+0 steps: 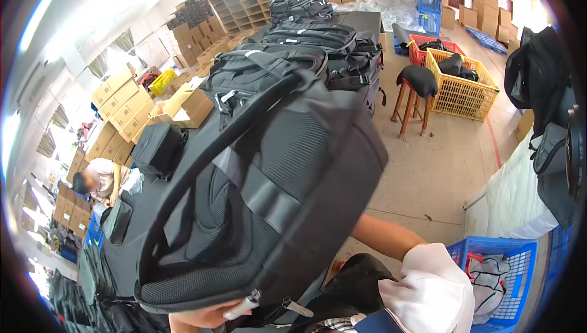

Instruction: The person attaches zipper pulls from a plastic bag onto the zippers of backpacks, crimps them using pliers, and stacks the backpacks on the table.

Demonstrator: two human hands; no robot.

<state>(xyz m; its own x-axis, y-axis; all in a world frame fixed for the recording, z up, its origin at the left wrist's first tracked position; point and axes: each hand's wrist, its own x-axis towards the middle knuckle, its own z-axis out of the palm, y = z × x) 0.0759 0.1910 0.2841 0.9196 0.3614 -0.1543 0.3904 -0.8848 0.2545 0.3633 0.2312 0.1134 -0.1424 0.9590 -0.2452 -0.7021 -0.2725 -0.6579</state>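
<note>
A large black backpack (287,168) fills the middle of the view, raised and tilted, with its padded mesh back and shoulder straps facing up. At its lower edge, my left hand (211,316) grips the bag near a pale zipper pull (243,304). My right forearm reaches behind the bag's right side, which hides that hand and its fingers. Beyond the held bag, more black backpacks (263,67) lie stacked on the long dark table (361,22). A small black case (159,149) sits on the table to the left.
A person (110,180) works at the table's left side beside a dark green pouch (117,220). To the right are a stool (413,103), a yellow crate (461,97), a red crate (422,48) and a blue crate (520,290). Black bags (544,88) hang at far right.
</note>
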